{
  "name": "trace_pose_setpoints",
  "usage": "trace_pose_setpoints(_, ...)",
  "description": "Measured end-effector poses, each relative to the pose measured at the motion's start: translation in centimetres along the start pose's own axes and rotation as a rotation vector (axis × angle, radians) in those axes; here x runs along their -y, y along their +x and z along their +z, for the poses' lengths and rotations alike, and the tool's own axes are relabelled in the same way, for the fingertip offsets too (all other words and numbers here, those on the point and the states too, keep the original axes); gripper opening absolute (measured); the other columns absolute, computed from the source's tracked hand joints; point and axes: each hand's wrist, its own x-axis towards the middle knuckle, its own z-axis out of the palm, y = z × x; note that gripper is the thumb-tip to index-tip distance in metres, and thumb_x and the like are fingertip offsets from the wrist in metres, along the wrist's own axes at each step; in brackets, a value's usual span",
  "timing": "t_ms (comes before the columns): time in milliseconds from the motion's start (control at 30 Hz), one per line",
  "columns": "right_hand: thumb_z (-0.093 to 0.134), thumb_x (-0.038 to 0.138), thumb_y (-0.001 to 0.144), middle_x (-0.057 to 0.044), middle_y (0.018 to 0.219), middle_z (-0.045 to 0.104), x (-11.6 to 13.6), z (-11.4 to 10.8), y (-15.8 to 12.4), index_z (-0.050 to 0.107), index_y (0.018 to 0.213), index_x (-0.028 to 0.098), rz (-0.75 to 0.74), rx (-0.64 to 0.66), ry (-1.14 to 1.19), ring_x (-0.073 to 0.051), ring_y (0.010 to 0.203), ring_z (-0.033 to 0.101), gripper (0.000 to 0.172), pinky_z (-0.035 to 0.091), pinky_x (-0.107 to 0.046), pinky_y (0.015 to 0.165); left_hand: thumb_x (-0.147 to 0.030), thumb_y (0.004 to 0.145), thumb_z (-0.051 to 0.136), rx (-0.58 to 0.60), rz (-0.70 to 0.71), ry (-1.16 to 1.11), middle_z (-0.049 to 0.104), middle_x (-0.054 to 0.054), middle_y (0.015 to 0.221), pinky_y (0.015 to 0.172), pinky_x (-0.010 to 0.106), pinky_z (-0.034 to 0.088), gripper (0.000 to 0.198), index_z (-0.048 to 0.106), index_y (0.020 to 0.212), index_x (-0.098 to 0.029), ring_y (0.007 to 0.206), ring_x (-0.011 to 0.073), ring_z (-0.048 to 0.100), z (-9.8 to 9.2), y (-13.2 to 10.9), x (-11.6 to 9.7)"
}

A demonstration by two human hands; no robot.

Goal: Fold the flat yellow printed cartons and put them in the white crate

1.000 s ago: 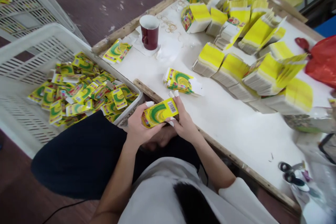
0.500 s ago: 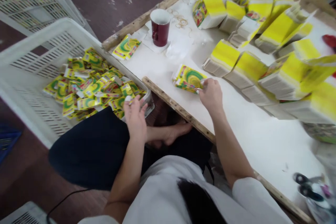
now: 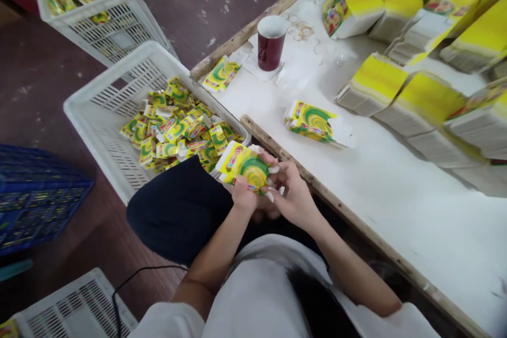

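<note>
The right hand (image 3: 297, 202) has left the table (image 3: 390, 179), joining the left hand (image 3: 244, 198). Both pinch a yellow carton (image 3: 246, 168).

hands: two, one left hand (image 3: 245, 198) and one right hand (image 3: 295, 198). carton held (image 3: 249, 168) between them: one. table (image 3: 415, 216): one. mug (image 3: 270, 52): one. flat carton piles (image 3: 315, 120) lying apart on the tabletop: two, layers uncountable. upright card stacks (image 3: 376, 82): at least eight, some cut off by the frame. rubber bands (image 3: 304, 30): several, tangled. white crates (image 3: 99, 132): at least three. heaped cartons (image 3: 170, 132) in the nearest: dozens, overlapping. blue crate (image 3: 39, 200): at least one. black cable (image 3: 146, 268): one.
</note>
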Motion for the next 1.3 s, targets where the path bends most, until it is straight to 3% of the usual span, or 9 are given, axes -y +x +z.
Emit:
trace_pose_setpoints(133, 0.075, 0.029, 0.079, -0.002, 0.097, 0.063, -0.5, 1.2, -0.9, 0.042, 0.127, 0.024, 0.013, -0.005, 0.011, -0.016, 0.081, 0.062, 0.058, 0.054, -0.03, 0.072, -0.088, 0.082, 0.003, -0.219, -0.074, -0.369, 0.059, 0.007, 0.084, 0.07, 0.038, 0.056, 0.086, 0.056, 0.105, -0.024, 0.073, 0.0199, 0.061, -0.1, 0.4, -0.6)
trace_pose_setpoints(267, 0.071, 0.03, 0.083, 0.0, 0.089, 0.063, -0.4, -0.7, -0.4, 0.054, 0.119, 0.024, -0.012, -0.089, -0.041, -0.014, 0.071, 0.059, 0.04, 0.051, -0.027, 0.064, -0.102, 0.064, 0.004, -0.079, -0.128, -0.37, 0.066, 0.01, 0.094, 0.072, 0.041, 0.06, 0.104, 0.062, 0.104, -0.025, 0.09, 0.025, 0.067, 0.2, 0.4, -0.1)
trace_pose_setpoints(400, 0.068, 0.028, 0.086, -0.001, 0.087, 0.069, -0.2, -3.1, 0.4, 0.065, 0.103, 0.024, -0.042, -0.197, -0.056, -0.017, 0.074, 0.064, 0.018, 0.053, -0.029, 0.066, -0.079, 0.078, 0.059, -0.114, -0.153, -0.461, 0.073, 0.006, 0.097, 0.082, 0.039, 0.06, 0.062, 0.067, 0.103, -0.023, 0.092, 0.0229, 0.071, 0.3, -0.3, 1.3)
trace_pose_setpoints(500, 0.062, 0.02, 0.089, -0.002, 0.088, 0.071, 0.0, -4.7, 0.5, 0.07, 0.099, 0.024, -0.142, -0.202, -0.181, -0.018, 0.076, 0.066, 0.014, 0.054, -0.03, 0.066, -0.058, 0.084, 0.07, -0.151, -0.154, -0.462, 0.076, 0.003, 0.089, 0.086, 0.038, 0.061, 0.038, 0.072, 0.094, -0.022, 0.089, 0.022, 0.074, -0.5, -0.2, 1.7)
trace_pose_setpoints(733, 0.055, 0.019, 0.098, -0.003, 0.09, 0.073, 1.3, -8.8, 0.5, 0.075, 0.107, 0.035, -0.46, 0.007, -0.626, -0.021, 0.085, 0.064, 0.027, 0.054, -0.037, 0.078, -0.081, 0.074, 0.062, 0.25, -0.016, -0.31, 0.068, 0.013, 0.133, 0.109, 0.05, 0.05, 0.083, 0.058, 0.133, -0.023, 0.124, 0.0322, 0.065, -4.4, 1.4, -0.7)
trace_pose_setpoints(833, 0.056, 0.03, 0.1, -0.003, 0.097, 0.075, 1.3, -9.1, 0.2, 0.073, 0.113, 0.036, -0.509, 0.114, -0.668, -0.022, 0.092, 0.064, 0.023, 0.052, -0.039, 0.084, -0.067, 0.055, 0.086, 0.547, -0.031, 0.02, 0.066, 0.016, 0.134, 0.109, 0.053, 0.049, 0.096, 0.056, 0.135, -0.022, 0.124, 0.0372, 0.063, -4.1, 0.9, -1.7)
trace_pose_setpoints(900, 0.058, 0.03, 0.099, -0.003, 0.099, 0.076, 0.8, -8.4, -0.2, 0.071, 0.114, 0.036, -0.538, 0.057, -0.679, -0.022, 0.093, 0.065, 0.021, 0.052, -0.039, 0.084, -0.053, 0.061, 0.088, 0.587, -0.044, 0.186, 0.066, 0.015, 0.134, 0.106, 0.053, 0.05, 0.086, 0.055, 0.134, -0.022, 0.123, 0.0374, 0.063, -3.2, 0.4, -2.1)
trace_pose_setpoints(1100, 0.06, 0.013, 0.093, -0.004, 0.092, 0.068, -1.2, -2.8, -1.4, 0.065, 0.102, 0.031, -0.475, -0.531, -0.557, -0.02, 0.081, 0.067, 0.021, 0.056, -0.034, 0.066, -0.037, 0.071, 0.079, 0.234, -0.083, 0.244, 0.069, 0.008, 0.113, 0.087, 0.041, 0.056, 0.068, 0.046, 0.128, -0.021, 0.101, 0.028, 0.069, -1.5, -0.1, -2.0)
trace_pose_setpoints(1300, 0.066, 0.05, 0.089, -0.001, 0.083, 0.062, -0.4, -1.8, -0.9, 0.051, 0.106, 0.026, -0.159, -0.471, 0.024, -0.019, 0.074, 0.065, 0.033, 0.057, -0.034, 0.066, -0.042, 0.068, 0.082, 0.094, -0.026, 0.297, 0.068, 0.006, 0.103, 0.076, 0.038, 0.055, 0.071, 0.044, 0.124, -0.022, 0.092, 0.0263, 0.069, -1.6, -0.6, -0.7)
